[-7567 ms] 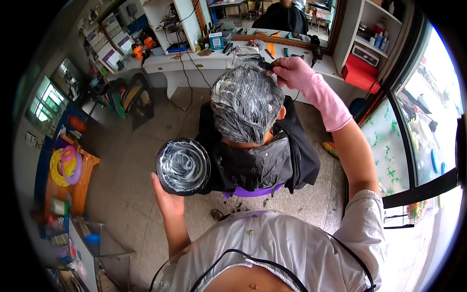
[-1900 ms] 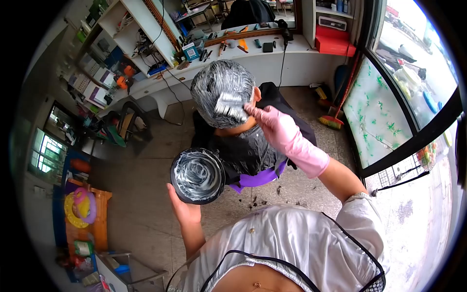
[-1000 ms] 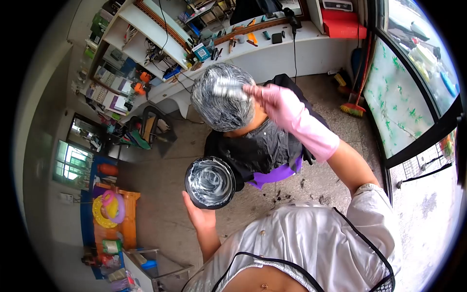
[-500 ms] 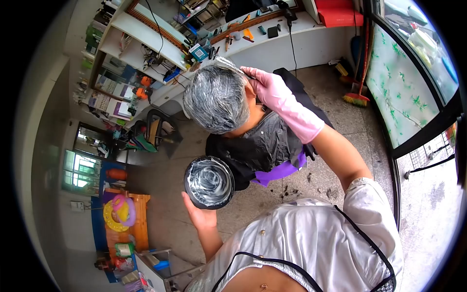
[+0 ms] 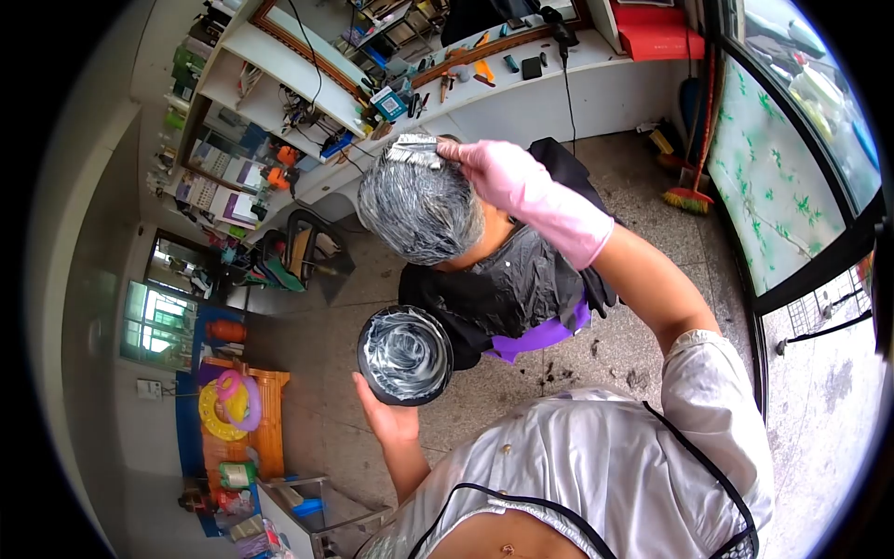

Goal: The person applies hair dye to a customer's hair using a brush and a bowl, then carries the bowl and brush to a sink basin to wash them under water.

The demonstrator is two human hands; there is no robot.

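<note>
My right hand [image 5: 489, 170], in a pink glove, is closed around a hair dye brush [image 5: 415, 150]. White cream coats its bristles, which lie against the top of a seated person's head [image 5: 424, 210]. That hair is grey-looking and streaked with the cream. Bare, my left hand [image 5: 391, 416] grips a black bowl [image 5: 364, 380] from below and the side. White cream [image 5: 405, 354] is smeared in swirls inside it. A black cape [image 5: 494, 289] covers the seated person's shoulders, with a purple cloth [image 5: 545, 337] at its lower edge.
A white counter [image 5: 596, 48] under a mirror carries combs, clippers and a hair dryer [image 5: 561, 33]. A wheeled black chair [image 5: 300, 247] stands to the left. Hair clippings [image 5: 559, 374] lie on the floor. A broom [image 5: 691, 197] leans near the glass door [image 5: 792, 186] at right.
My right hand has moved left and slightly down, from beside the person's ear to over the top of the head. The brush now shows flat on the hair. The bowl stays nearly in place.
</note>
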